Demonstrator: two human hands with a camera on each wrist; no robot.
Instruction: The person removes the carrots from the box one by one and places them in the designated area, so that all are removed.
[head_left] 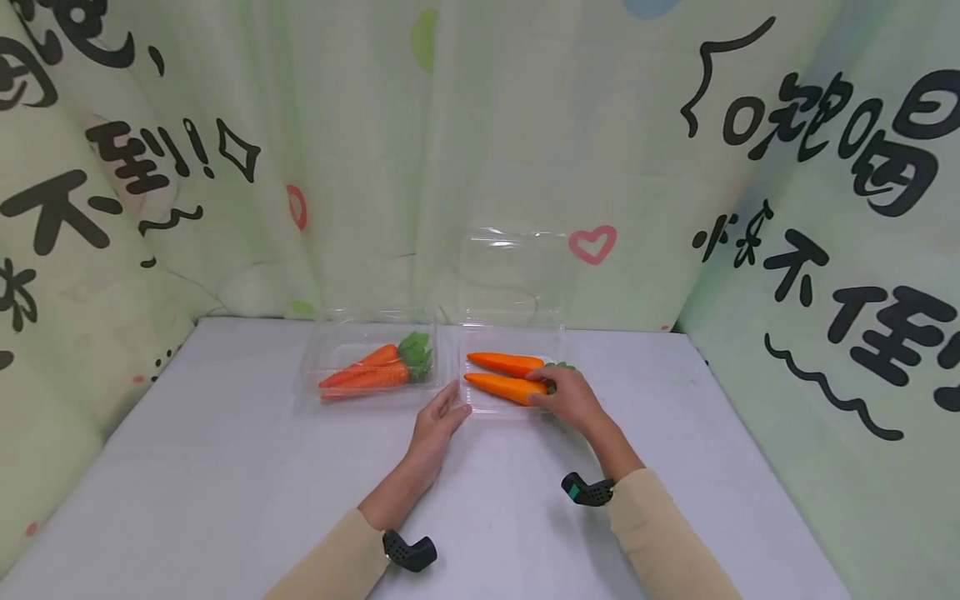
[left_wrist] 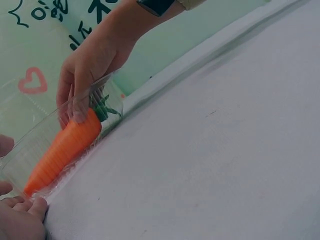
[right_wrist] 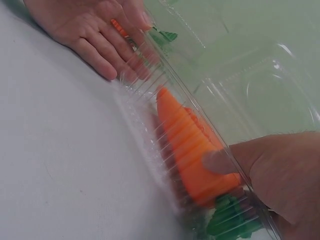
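My right hand (head_left: pixel 567 400) pinches the thick, leafy end of the nearer orange carrot (head_left: pixel 498 387), which lies inside a clear plastic box (head_left: pixel 487 410) on the right. Just behind it in the same box lies a second carrot (head_left: pixel 504 363), its green top partly hidden by the hand. The right wrist view shows the thumb pressed on the held carrot (right_wrist: pixel 182 145). At the box's left side is my left hand (head_left: pixel 433 432), fingers fairly straight and touching the wall; in the right wrist view its fingers (right_wrist: pixel 102 45) rest along the box's end.
The right box's clear lid (head_left: pixel 513 279) stands raised at the back against the curtain (head_left: pixel 360 167). To the left, another clear box (head_left: pixel 307 400) holds several carrots (head_left: pixel 371 375) with green tops. Both stand near the far edge of the white table (head_left: pixel 225 467).
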